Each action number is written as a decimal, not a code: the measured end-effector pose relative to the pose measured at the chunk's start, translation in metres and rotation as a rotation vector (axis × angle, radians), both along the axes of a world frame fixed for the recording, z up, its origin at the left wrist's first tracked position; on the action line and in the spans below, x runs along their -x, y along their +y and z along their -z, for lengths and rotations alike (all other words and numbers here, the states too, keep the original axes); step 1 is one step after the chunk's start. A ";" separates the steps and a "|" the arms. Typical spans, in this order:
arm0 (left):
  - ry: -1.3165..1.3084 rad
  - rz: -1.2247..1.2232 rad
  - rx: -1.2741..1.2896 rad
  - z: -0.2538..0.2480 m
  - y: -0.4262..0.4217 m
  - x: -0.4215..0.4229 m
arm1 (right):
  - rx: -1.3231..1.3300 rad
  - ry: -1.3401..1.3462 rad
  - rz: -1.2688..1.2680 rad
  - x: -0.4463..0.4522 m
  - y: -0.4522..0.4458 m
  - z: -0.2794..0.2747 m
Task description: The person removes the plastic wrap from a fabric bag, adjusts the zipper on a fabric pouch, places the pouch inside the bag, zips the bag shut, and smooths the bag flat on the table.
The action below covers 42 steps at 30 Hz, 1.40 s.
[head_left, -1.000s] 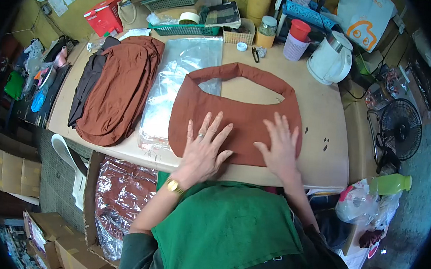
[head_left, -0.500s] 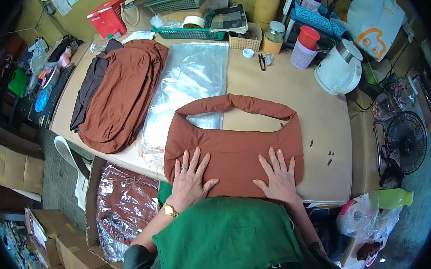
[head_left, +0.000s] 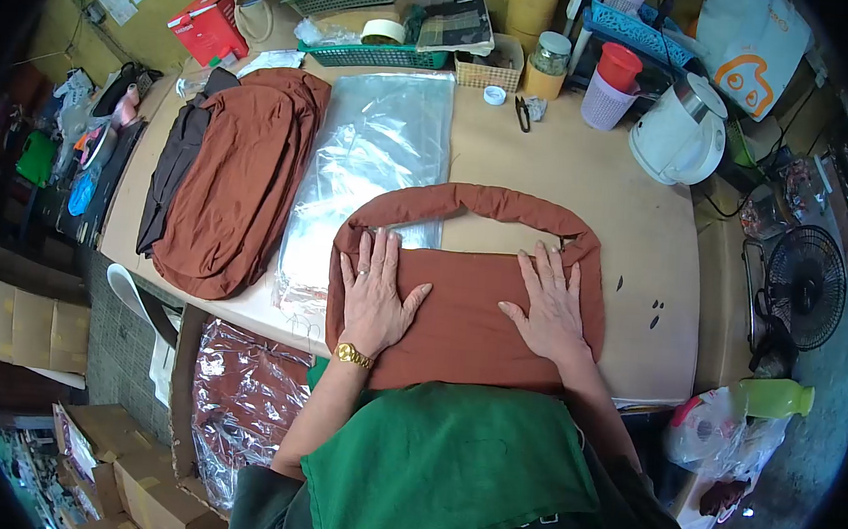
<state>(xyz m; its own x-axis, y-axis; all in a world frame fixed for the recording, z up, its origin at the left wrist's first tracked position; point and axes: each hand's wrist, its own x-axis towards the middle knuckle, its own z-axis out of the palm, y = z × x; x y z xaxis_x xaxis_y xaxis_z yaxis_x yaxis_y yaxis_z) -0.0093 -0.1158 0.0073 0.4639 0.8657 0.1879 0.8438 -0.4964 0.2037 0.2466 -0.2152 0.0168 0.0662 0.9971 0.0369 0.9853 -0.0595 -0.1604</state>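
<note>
A rust-brown fabric shoulder bag (head_left: 460,306) lies flat at the table's front edge, its padded strap looping away from me. My left hand (head_left: 375,298) rests palm down on the bag's left side, fingers stretched up to the opening's edge. On the right side my right hand (head_left: 549,308) lies flat too, fingers spread and pointing at the strap's base. Neither hand grips anything. Part of the strap's left side overlaps a stack of clear plastic bags (head_left: 373,153). The bag's lower edge meets my green apron (head_left: 450,453).
More brown bags (head_left: 239,173) are piled at the table's left. Along the back stand a green basket (head_left: 375,58), thread snips (head_left: 522,114), a jar (head_left: 548,62) and a white kettle (head_left: 679,135). A carton (head_left: 182,395) holding plastic-wrapped brown items is below left.
Both hands have slid up the bag, away from my body, toward the opening, staying flat. The view has shifted slightly.
</note>
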 end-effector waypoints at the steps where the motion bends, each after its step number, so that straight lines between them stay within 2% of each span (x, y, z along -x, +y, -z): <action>1: -0.001 0.002 -0.002 0.000 0.002 -0.001 | 0.009 0.009 0.010 0.000 0.000 -0.001; 8: -0.038 0.024 -0.017 0.003 0.000 0.002 | 0.038 0.015 0.017 0.002 -0.001 -0.004; 11: -0.073 0.024 -0.059 -0.019 -0.001 0.002 | -0.002 -0.030 -0.038 -0.007 0.002 -0.014; 12: -0.098 0.016 -0.080 -0.029 -0.001 0.002 | -0.029 0.132 -0.060 -0.016 0.008 -0.034; 13: -0.303 0.055 -0.174 -0.033 0.011 0.005 | -0.055 0.295 -0.080 -0.024 0.017 -0.050; 14: -0.308 -0.028 -0.189 -0.044 0.020 0.006 | -0.416 0.302 -0.061 -0.029 0.029 -0.056; 15: -0.312 -0.112 -0.202 -0.053 0.029 0.007 | -0.413 0.303 -0.056 -0.036 0.044 -0.059; 17: -0.242 -0.144 -0.161 -0.057 0.058 0.009 | -0.688 0.020 0.198 -0.049 0.063 -0.060; 18: -0.219 -0.086 -0.183 -0.042 0.077 0.016 | -0.691 0.019 0.195 -0.059 0.060 -0.053; 20: -0.265 -0.050 -0.102 -0.009 0.106 0.043 | -0.033 0.193 0.235 -0.090 0.062 -0.038; 22: -0.303 -0.010 0.004 0.003 0.106 0.050 | -0.098 0.187 0.168 -0.091 0.045 -0.024; 24: -0.400 0.063 -0.133 0.008 0.097 0.050 | -0.156 0.187 0.105 -0.088 0.034 -0.009; 26: -0.386 0.048 -0.138 0.007 0.097 0.048 | -0.369 0.130 0.040 -0.089 0.030 0.003; 28: -0.373 0.035 -0.149 0.002 0.097 0.048 | -0.277 0.189 0.045 -0.096 0.030 -0.001; 30: -0.389 -0.095 0.130 -0.006 0.098 0.051 | -0.191 0.246 0.048 -0.112 0.036 -0.016; 31: -0.390 -0.096 0.126 -0.022 0.091 0.048 | 0.154 0.517 0.057 -0.128 0.045 -0.032; 32: -0.363 -0.076 -0.040 -0.046 0.076 0.042 | 0.503 0.781 0.068 -0.140 0.057 -0.045; 33: -0.335 -0.055 -0.204 -0.061 0.062 0.033 | 0.400 0.845 0.093 -0.142 0.070 -0.053; 34: -0.387 0.054 -0.110 -0.064 0.050 0.023 | 0.296 0.904 0.116 -0.143 0.087 -0.059; 35: -0.436 0.163 -0.011 -0.064 0.034 0.011 | 0.043 0.682 0.062 -0.147 0.112 -0.055; 36: -0.334 0.184 0.134 -0.062 0.014 -0.005 | -0.200 0.452 0.009 -0.152 0.142 -0.044; 37: -0.233 0.202 0.276 -0.059 -0.006 -0.023 | -0.260 0.370 0.061 -0.152 0.173 -0.035; 38: -0.146 0.222 0.171 -0.050 -0.022 -0.038 | -0.323 0.287 0.110 -0.152 0.204 -0.026; 39: -0.055 0.241 0.066 -0.036 -0.031 -0.049 | -0.437 0.306 0.020 -0.157 0.231 -0.010; 40: 0.021 0.241 0.130 -0.015 -0.031 -0.052 | -0.550 0.325 -0.070 -0.161 0.253 0.008; 42: 0.036 0.257 0.119 -0.013 -0.026 -0.051 | -0.557 0.231 -0.039 -0.168 0.281 0.047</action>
